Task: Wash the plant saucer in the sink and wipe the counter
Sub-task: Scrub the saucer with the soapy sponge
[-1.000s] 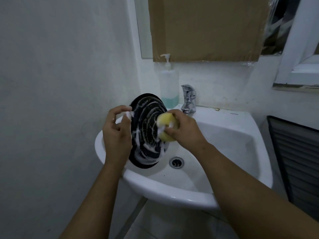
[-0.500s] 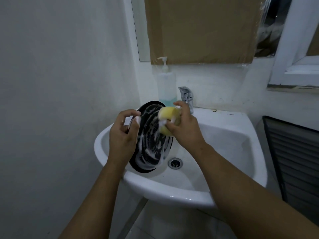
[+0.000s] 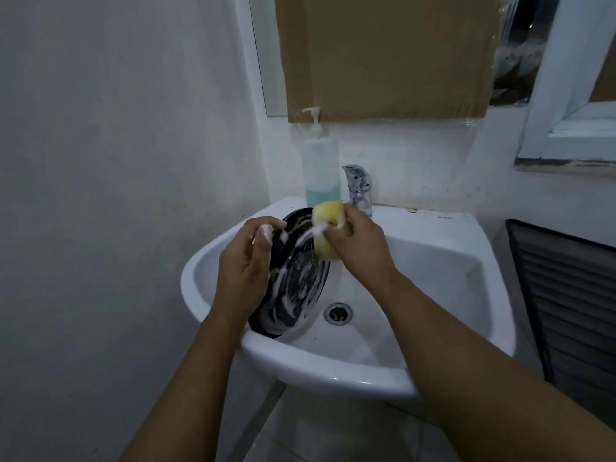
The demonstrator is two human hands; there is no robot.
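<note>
Gripping the black plant saucer with fingers curled over its upper rim, your left hand holds it on edge inside the white sink, with its lower edge at the basin's near-left wall. Foam streaks its ribbed face. Your right hand clenches a yellow sponge against the saucer's top edge. A soap bottle and tap stand behind, side by side.

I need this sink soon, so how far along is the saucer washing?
Done: foam streaks cover the saucer, so soaping looks largely finished. In hand: the left hand holds the saucer on edge over the sink while the right hand grips the yellow sponge at its upper rim. Left: rinsing, since the faucet runs no water, and wiping the counter.
</note>
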